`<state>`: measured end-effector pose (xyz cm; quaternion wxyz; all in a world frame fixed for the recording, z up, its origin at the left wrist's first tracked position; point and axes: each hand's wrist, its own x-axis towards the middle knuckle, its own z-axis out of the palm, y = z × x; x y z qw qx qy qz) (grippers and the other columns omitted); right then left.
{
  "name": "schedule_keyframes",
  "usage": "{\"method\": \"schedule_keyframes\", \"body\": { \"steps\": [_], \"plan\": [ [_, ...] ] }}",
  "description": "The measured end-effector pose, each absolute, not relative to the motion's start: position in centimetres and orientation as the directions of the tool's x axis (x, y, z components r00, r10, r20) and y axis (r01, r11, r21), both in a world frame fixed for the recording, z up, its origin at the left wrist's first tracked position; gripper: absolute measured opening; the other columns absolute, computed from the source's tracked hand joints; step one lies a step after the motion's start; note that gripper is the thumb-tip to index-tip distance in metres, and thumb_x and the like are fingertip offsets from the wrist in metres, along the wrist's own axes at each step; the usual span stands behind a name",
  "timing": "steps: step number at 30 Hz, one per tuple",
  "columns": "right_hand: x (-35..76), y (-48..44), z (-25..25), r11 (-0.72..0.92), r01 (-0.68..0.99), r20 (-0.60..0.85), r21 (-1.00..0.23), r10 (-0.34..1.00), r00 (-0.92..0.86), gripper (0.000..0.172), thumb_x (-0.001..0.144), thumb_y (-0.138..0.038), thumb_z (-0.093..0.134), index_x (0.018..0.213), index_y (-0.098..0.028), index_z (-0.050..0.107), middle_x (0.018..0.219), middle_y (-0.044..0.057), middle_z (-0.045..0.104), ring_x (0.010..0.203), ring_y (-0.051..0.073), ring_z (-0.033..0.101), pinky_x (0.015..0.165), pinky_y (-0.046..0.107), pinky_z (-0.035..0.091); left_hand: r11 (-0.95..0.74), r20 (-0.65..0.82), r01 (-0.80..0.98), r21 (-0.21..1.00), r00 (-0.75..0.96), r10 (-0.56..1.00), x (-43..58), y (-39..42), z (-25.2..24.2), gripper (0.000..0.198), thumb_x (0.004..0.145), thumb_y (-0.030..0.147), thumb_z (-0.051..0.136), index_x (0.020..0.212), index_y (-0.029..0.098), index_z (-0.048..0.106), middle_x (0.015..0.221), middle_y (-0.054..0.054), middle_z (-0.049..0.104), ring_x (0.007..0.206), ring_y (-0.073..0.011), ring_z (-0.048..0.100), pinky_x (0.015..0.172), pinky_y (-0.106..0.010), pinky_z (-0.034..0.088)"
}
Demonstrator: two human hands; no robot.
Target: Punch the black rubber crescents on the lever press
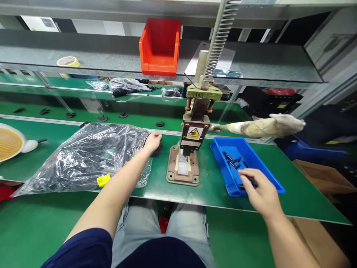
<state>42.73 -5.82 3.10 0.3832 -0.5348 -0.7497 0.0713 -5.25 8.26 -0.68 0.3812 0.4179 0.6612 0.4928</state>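
My left hand (153, 142) is at the mouth of a large clear plastic bag (108, 130) filled with dark parts. Its fingers are closed, and what they hold is hidden. Black curved parts (158, 150) stick out just beneath that hand. Over the near end of a blue tray (251, 152) is my right hand (260, 191), thumb and fingers bent around a small black part. More small black rod-like pieces (231, 160) lie in the tray. Between my hands stands a hand press (192, 134) with a pale block on its base.
The press lever (259, 126), wrapped in white cloth, juts right above the tray. A red bin (160, 48) and a tape roll (68, 61) sit on the shelf. Several black parts (102, 118) line the green surface behind. A yellow-and-white round object (11, 143) stands far left.
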Motion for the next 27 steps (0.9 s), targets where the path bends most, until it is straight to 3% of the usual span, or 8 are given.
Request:
{"method": "schedule_keyframes", "body": {
  "steps": [2,5,6,10,13,16,21,27],
  "plan": [
    [44.4,-2.6,3.8,0.291,0.85,0.346,-0.438,0.928,-0.138,0.03,0.096,-0.043,0.061,0.12,-0.028,0.073,0.123,0.013,0.076,0.108,0.029,0.076,0.098,0.048,0.064,0.139,-0.051,0.251,0.958,-0.329,0.943,-4.4,4.8,-2.2,0.027,0.095,0.047,0.072,0.091,0.02,0.069,0.094,-0.008,0.076,0.093,-0.0223,0.071,0.086,-0.031,0.056],
    [45.3,1.1,4.5,0.176,0.977,-0.098,-0.124,0.977,-0.188,0.053,0.09,-0.04,0.066,0.139,-0.019,0.066,0.142,0.018,0.069,0.134,0.033,0.067,0.117,0.049,0.055,0.072,0.032,0.405,0.912,-0.244,0.969,-3.2,-0.5,-4.7,0.048,0.1,0.062,0.057,0.077,0.021,0.07,0.094,-0.008,0.077,0.092,-0.0227,0.07,0.085,-0.031,0.054],
    [45.3,1.8,4.6,0.163,0.981,-0.177,-0.1,0.968,-0.179,0.063,0.086,-0.042,0.073,0.144,-0.018,0.063,0.146,0.019,0.067,0.138,0.034,0.065,0.119,0.049,0.053,0.054,0.059,0.436,0.898,-0.242,0.969,-2.9,-2.2,-5.5,0.054,0.101,0.065,0.052,0.073,0.022,0.069,0.096,-0.009,0.077,0.094,-0.0232,0.07,0.086,-0.031,0.054],
    [45.0,2.5,3.5,0.061,0.997,-0.346,-0.057,0.935,-0.077,0.1,0.069,-0.05,0.089,0.157,-0.022,0.052,0.152,0.02,0.062,0.135,0.04,0.066,0.115,0.052,0.054,0.03,0.107,0.497,0.867,-0.245,0.964,-2.5,-6.9,-7.5,0.055,0.104,0.065,0.043,0.081,0.023,0.07,0.104,-0.009,0.076,0.1,-0.025,0.07,0.094,-0.034,0.054],
    [44.0,2.2,2.4,0.036,0.998,-0.377,-0.048,0.925,-0.051,0.112,0.069,-0.048,0.091,0.166,-0.027,0.038,0.163,0.022,0.05,0.136,0.039,0.066,0.115,0.052,0.054,0.004,0.148,0.556,0.831,-0.227,0.962,-2.4,-8.3,-7.8,0.05,0.105,0.063,0.042,0.089,0.024,0.07,0.103,-0.007,0.074,0.101,-0.0254,0.069,0.097,-0.035,0.053],
    [43.1,2.1,1.8,0.068,0.995,-0.376,-0.074,0.922,-0.092,0.104,0.076,-0.044,0.087,0.167,-0.031,0.037,0.167,0.022,0.043,0.134,0.037,0.067,0.113,0.049,0.055,-0.017,0.169,0.6,0.8,-0.197,0.966,-2.1,-8.6,-7.4,0.048,0.104,0.062,0.043,0.088,0.025,0.068,0.101,-0.007,0.073,0.102,-0.0261,0.069,0.099,-0.036,0.053],
    [43.2,2.2,2.1,0.142,0.979,-0.427,-0.144,0.884,-0.191,0.066,0.09,-0.044,0.079,0.149,-0.023,0.056,0.14,0.013,0.067,0.117,0.024,0.07,0.105,0.043,0.06,-0.027,0.177,0.589,0.808,-0.197,0.964,-2.0,-8.7,-7.5,0.051,0.103,0.066,0.045,0.085,0.024,0.069,0.101,-0.008,0.076,0.103,-0.027,0.07,0.1,-0.038,0.052],
    [43.5,2.4,2.6,0.154,0.976,-0.475,-0.152,0.855,-0.209,0.043,0.101,-0.047,0.068,0.134,-0.018,0.065,0.132,0.009,0.069,0.114,0.02,0.07,0.099,0.044,0.064,-0.073,0.221,0.587,0.807,-0.184,0.958,-2.0,-8.4,-8.3,0.055,0.101,0.07,0.048,0.082,0.024,0.071,0.094,-0.007,0.076,0.098,-0.0266,0.07,0.095,-0.039,0.052]
  ]
}}
